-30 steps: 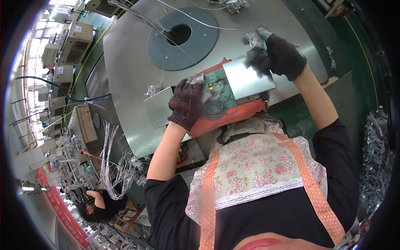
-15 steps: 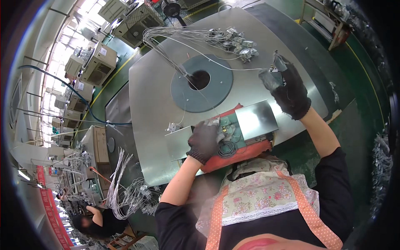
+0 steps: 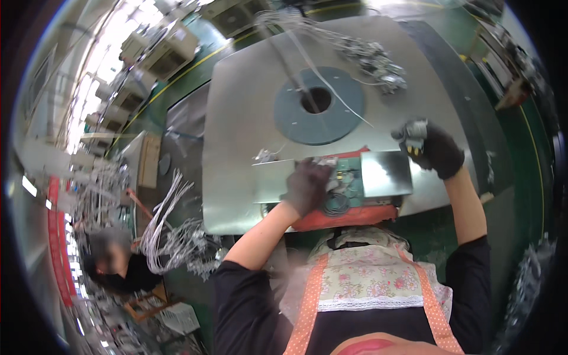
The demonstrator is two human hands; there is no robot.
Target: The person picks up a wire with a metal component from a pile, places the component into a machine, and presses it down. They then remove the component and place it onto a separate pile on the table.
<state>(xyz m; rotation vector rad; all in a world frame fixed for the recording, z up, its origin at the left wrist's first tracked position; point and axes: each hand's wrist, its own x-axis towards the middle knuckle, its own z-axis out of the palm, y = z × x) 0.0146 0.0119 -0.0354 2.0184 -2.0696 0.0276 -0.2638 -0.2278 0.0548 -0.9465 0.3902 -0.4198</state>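
Note:
Both my hands wear dark gloves. My left hand (image 3: pixel 307 186) rests on a green circuit board (image 3: pixel 348 180) that sits in a shiny metal housing (image 3: pixel 384 173) at the near edge of the steel table (image 3: pixel 236 136). My right hand (image 3: pixel 435 149) is closed around a small grey part with yellow bits (image 3: pixel 414 133), just beyond the housing's right corner. An orange tray edge (image 3: pixel 349 218) shows under the housing. A grey disc with a centre hole (image 3: pixel 319 105) lies further back, with white wires (image 3: pixel 331 65) running across it.
A pile of small metal connectors on wires (image 3: pixel 373 56) lies at the table's far side. Bundles of white cable (image 3: pixel 171 231) hang to the left, near another person (image 3: pixel 112 266) at lower left. Green floor (image 3: pixel 515 195) borders the table on the right.
The view has tilted, so the table sits lower in the frame. My right hand has come down from the far right to the housing's right corner, still closed on the small part. My left hand stays on the board.

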